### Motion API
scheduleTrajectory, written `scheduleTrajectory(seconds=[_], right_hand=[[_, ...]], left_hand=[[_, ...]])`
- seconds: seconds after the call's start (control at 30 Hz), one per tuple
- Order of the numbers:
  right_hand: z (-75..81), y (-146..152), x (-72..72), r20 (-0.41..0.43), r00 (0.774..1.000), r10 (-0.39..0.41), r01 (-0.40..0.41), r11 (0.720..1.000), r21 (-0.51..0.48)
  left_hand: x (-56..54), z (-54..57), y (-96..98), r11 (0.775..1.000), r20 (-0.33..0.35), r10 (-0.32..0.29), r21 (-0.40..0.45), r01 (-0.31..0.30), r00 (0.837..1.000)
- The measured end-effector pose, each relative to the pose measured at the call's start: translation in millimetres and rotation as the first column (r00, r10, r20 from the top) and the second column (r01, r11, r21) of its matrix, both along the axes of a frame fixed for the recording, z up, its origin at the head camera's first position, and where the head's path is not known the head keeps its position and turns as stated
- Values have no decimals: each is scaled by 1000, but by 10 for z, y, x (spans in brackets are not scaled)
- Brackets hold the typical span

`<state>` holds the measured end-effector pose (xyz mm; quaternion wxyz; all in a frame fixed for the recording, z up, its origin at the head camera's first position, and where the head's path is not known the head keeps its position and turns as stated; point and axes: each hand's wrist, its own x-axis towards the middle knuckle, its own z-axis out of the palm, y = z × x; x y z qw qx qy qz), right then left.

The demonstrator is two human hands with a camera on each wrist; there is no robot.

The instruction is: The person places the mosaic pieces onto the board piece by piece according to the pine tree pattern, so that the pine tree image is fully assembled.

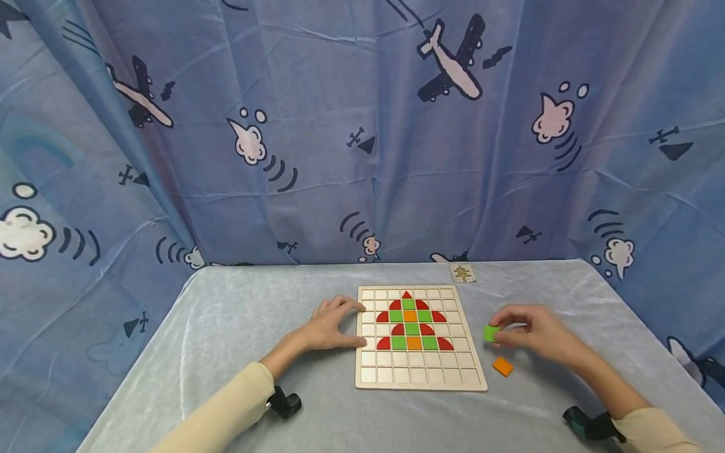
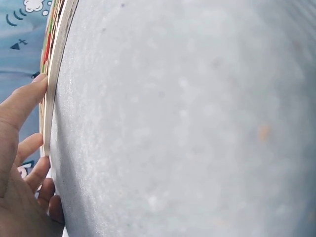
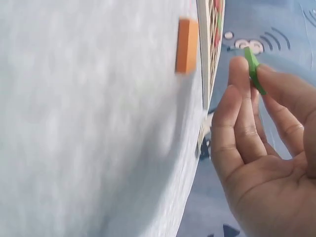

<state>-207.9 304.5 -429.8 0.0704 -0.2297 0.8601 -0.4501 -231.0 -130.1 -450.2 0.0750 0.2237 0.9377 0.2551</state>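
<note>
A wooden grid board (image 1: 385, 376) lies on the table, with red, green and orange tiles set in its cells in a tree shape. My left hand (image 1: 330, 324) rests at the board's left edge, thumb and fingers spread and touching the rim; the left wrist view shows the fingertips against the board's side (image 2: 49, 118). Right of the board, my right hand (image 1: 535, 333) pinches a green square tile (image 3: 254, 71) between thumb and fingers, above the table. An orange square tile (image 1: 503, 366) lies on the cloth just below that hand.
A small patterned card (image 1: 462, 272) lies behind the board near the table's back edge. Light grey cloth (image 1: 255, 402) covers the table. A blue curtain (image 1: 317, 126) printed with planes hangs behind it. Each wrist wears a black camera mount (image 1: 285, 402).
</note>
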Motion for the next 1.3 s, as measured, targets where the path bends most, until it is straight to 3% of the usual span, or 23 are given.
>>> scheduleTrajectory(seconds=[0.2, 0.3, 0.43, 0.77, 0.93, 1.1, 1.3], right_hand=[[17, -166, 28, 43, 993, 106, -103, 993, -63], [37, -249, 50, 19, 991, 132, -131, 990, -51], [52, -357, 73, -12, 991, 134, -134, 990, -29], [-9, -610, 86, 1, 987, 161, -161, 985, -62], [-57, -718, 96, 60, 978, 201, -193, 975, -110], [-80, -804, 120, 119, 977, 176, -166, 982, -93], [-91, -887, 143, 119, 978, 173, -162, 982, -100]], left_hand=[[5, -3, -7, 1000, -2, 0, -2, 0, 1000], [7, -3, -11, 1000, -1, -1, -1, 1, 1000], [6, -1, -9, 1000, 1, -3, 3, 3, 1000], [2, 2, -4, 1000, 2, -6, 4, 6, 1000], [2, 2, -5, 1000, 1, -5, -1, 5, 1000], [-1, -2, -4, 1000, 2, -5, -2, 5, 1000], [-4, -5, -4, 1000, 0, -7, -3, 7, 1000]])
